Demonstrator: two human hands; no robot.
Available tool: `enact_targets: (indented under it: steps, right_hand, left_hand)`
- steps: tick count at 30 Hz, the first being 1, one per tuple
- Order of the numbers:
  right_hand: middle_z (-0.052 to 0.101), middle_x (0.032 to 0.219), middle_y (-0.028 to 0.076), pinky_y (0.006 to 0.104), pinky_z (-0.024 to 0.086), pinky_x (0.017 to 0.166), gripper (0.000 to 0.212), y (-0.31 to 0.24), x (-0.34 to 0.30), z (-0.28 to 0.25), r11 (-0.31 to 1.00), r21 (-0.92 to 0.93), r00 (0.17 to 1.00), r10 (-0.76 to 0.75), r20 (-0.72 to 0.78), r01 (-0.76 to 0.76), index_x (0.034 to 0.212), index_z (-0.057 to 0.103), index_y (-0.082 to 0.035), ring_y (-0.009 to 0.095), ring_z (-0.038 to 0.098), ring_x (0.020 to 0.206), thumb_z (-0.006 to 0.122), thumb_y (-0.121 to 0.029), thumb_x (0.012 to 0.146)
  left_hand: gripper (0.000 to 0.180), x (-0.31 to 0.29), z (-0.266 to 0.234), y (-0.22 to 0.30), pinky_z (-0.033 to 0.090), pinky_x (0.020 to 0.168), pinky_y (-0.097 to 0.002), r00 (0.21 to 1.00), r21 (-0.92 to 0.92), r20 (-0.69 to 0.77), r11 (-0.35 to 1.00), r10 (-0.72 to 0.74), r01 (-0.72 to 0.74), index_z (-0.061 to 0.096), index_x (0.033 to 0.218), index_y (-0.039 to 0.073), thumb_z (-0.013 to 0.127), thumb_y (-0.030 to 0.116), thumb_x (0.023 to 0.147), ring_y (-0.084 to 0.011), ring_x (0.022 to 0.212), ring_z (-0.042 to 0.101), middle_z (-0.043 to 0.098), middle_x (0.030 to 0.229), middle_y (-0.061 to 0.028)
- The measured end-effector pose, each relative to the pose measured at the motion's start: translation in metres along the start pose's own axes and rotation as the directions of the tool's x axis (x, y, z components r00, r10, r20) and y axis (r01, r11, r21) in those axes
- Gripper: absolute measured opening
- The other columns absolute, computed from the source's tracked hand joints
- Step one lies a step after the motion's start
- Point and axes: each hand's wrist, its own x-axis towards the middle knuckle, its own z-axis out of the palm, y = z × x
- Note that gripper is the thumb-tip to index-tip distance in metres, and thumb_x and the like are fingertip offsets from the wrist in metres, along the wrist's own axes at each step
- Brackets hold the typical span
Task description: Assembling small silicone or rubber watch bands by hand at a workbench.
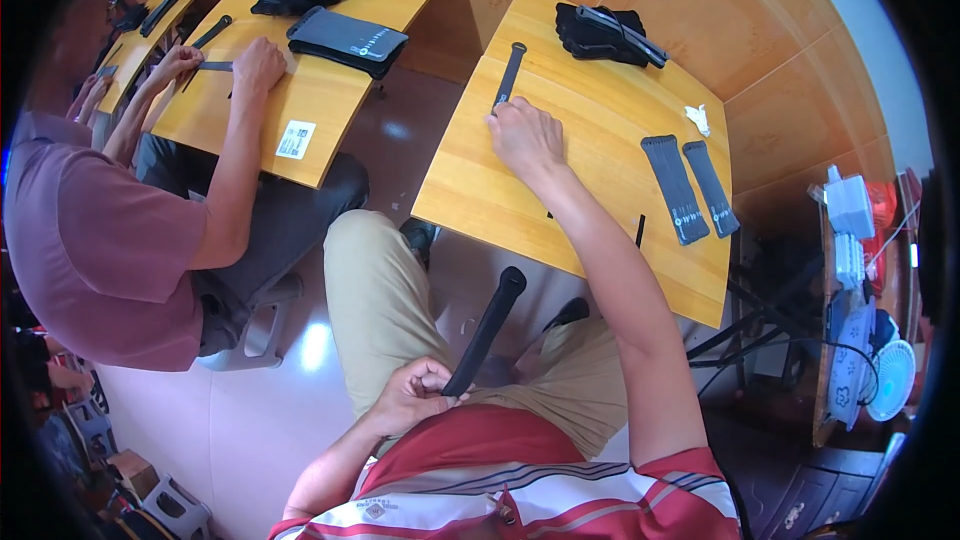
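The left hand [415,395], in the lower centre of the frame, is closed around the lower end of a black strap [487,330] that rises over the lap toward the near edge of the wooden desk [520,195]. The right hand [525,135], in the upper centre, is curled knuckles-up on the desk, its fingertips pinching or pressing the near end of a second black strap [508,73] that lies flat, pointing toward the top of the frame; the exact grip cannot be determined. Risk: the strap in the left hand is unsupported over most of its length and could sag or slip to the floor if the grip loosens. Risk: a sweep of the right forearm could displace the two flat straps [690,188] at centre right, or the thin dark piece [640,230] near the desk's lower edge.
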Motion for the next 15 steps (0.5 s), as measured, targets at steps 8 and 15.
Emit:
enact_targets:
  steps: [8, 15]
  right_hand:
    - [0.070, 0.105, 0.015, 0.0451, 0.055, 0.082, 0.032, 0.003, -0.020, -0.016, 0.994, 0.087, 0.997, -0.057, -0.054, 0.061, 0.108, 0.074, -0.005, 0.033, 0.070, 0.096, 0.066, -0.034, 0.095]
    - [0.068, 0.095, 0.012, 0.0373, 0.055, 0.075, 0.017, -0.025, -0.168, -0.060, 0.803, 0.448, 0.904, -0.246, -0.350, 0.392, 0.093, 0.073, -0.004, 0.029, 0.066, 0.082, 0.081, -0.007, 0.078]
  left_hand:
    - [0.026, 0.005, 0.002, 0.001, 0.053, 0.101, -0.0347, 1.000, 0.008, 0.018, 1.000, 0.000, 0.000, 0.054, 0.115, 0.000, 0.065, -0.010, 0.094, -0.0197, 0.112, 0.068, 0.070, 0.122, -0.0160]
    - [0.028, 0.013, 0.020, 0.015, 0.054, 0.100, -0.0350, 0.998, -0.061, 0.058, 0.998, 0.036, -0.032, 0.053, 0.116, 0.001, 0.065, -0.011, 0.093, -0.0194, 0.112, 0.068, 0.070, 0.119, -0.0144]
